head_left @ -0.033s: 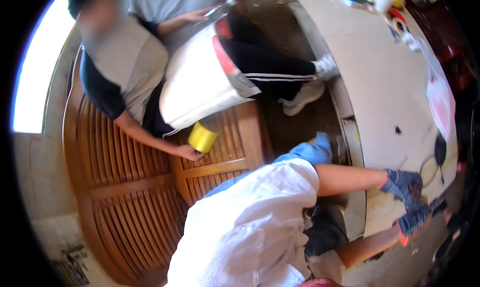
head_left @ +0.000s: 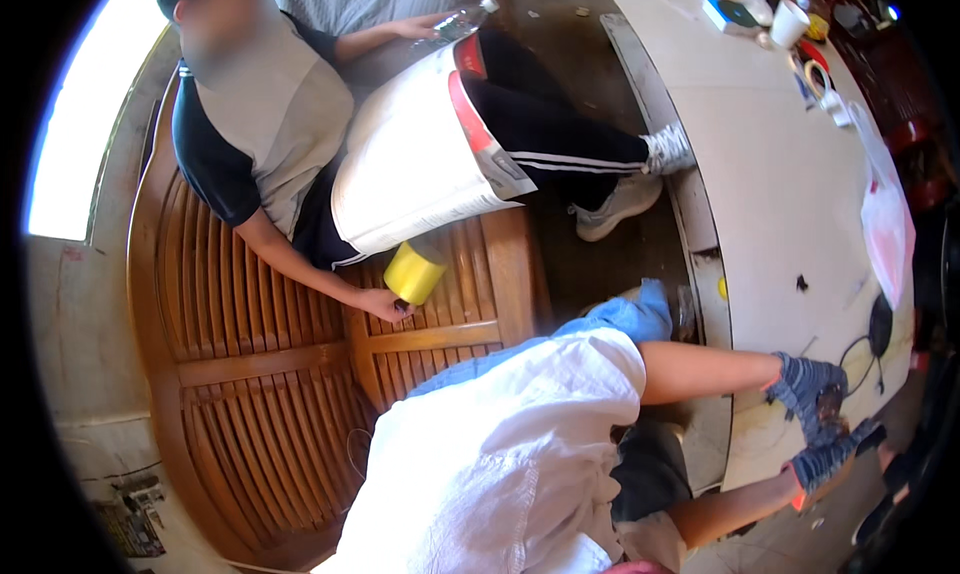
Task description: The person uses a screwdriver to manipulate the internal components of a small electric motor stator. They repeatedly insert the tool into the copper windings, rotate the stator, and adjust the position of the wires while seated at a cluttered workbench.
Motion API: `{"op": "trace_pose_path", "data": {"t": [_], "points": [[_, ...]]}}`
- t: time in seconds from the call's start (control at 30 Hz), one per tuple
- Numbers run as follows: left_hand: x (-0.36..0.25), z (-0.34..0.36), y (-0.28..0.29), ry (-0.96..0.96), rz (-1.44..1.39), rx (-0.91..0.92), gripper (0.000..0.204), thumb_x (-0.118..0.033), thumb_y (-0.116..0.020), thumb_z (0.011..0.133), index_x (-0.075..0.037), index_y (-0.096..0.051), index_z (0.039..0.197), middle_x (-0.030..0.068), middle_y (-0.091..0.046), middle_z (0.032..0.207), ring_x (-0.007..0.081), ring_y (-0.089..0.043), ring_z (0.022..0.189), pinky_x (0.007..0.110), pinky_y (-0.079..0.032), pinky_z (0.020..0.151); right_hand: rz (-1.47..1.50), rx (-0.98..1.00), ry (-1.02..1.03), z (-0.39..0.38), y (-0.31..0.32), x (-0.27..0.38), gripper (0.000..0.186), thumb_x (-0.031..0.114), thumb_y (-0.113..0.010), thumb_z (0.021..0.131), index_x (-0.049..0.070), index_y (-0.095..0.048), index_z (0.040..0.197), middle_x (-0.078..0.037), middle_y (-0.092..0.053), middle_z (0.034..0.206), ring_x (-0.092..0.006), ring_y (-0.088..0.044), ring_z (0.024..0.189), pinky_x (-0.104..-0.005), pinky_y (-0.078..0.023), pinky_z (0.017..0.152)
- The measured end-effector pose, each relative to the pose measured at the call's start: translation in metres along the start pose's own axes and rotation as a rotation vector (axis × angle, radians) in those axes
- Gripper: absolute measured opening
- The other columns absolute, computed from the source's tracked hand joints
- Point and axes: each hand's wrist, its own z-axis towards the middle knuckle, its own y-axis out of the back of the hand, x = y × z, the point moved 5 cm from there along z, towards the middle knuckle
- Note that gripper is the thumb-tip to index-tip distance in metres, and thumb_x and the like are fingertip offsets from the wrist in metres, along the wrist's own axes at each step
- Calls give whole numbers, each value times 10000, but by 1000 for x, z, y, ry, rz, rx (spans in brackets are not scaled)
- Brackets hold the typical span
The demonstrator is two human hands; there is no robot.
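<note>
Both my hands wear grey-blue knit gloves with orange-red cuffs, over the right end of the pale table [head_left: 760, 204]. My left hand [head_left: 812, 392] is closed around a small brown, dark piece [head_left: 830, 404] whose kind I cannot make out. Just below it, my right hand [head_left: 828, 460] is curled, close against the left one. A dark end [head_left: 872, 439] sticks out past its fingers; what it belongs to is hidden. A black cable [head_left: 858, 354] with a dark oval part [head_left: 880, 324] lies beside my left hand.
Another person [head_left: 270, 124] sits on the slatted wooden bench [head_left: 270, 454], holding a clear bottle [head_left: 460, 22] and a yellow roll [head_left: 414, 274], with a white sheet [head_left: 410, 164] across the lap. On the table are a plastic bag [head_left: 885, 224], tape rolls [head_left: 818, 74] and a white cup [head_left: 790, 22].
The whole view has shifted slightly and become sharper. My gloved hands stay together at the table's end; the dark end by my right hand sits slightly lower in the picture.
</note>
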Motion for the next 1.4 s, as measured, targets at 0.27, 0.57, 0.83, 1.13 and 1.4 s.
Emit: {"op": "trace_pose_path", "data": {"t": [0.27, 0.57, 0.83, 1.13, 1.4], "points": [[-51, -12, 35, -34, 897, -199, 754, -295, -815, 425, -41, -516, 1068, 164, -542, 1009, 338, -524, 952, 403, -454, 805, 204, 206, -144, 23, -63, -33, 419, 81, -460, 889, 76, -453, 1308, -147, -611, 1103, -221, -594, 902, -322, -468, 812], [-68, -19, 55, -162, 236, -460, 128, -142, -545, 766, -73, -507, 868, 63, -505, 800, 192, -486, 727, 301, -418, 663, 491, 516, 56, 0, -55, 46, 473, 91, -508, 890, 73, -410, 1352, -43, -569, 770, -120, -494, 572, -266, -396, 514], [-84, -24, 60, -114, 701, -310, 920, -132, -828, 488, -46, -410, 1303, 120, -507, 1013, 277, -498, 948, 367, -405, 908, 1172, 755, -569, 1, -32, 67, 326, 342, -562, 904, 35, -671, 888, -19, -520, 541, -84, -464, 454, -243, -383, 462], [-84, -11, 35, 29, 751, -245, 928, -163, -840, 511, -36, -403, 1319, 138, -527, 1080, 264, -522, 1001, 363, -429, 916, 1127, 808, -671, 8, -6, 56, 375, 372, -581, 885, 38, -656, 731, -25, -529, 537, -85, -466, 476, -234, -381, 485], [-51, -15, 20, 317, 90, -149, 867, -131, -840, 604, -6, -369, 1321, 113, -545, 1130, 183, -549, 1036, 302, -465, 920, 1119, 721, -642, 5, 2, 45, 486, 415, -514, 907, 39, -581, 606, -41, -505, 495, -104, -456, 430, -229, -361, 470]]}}
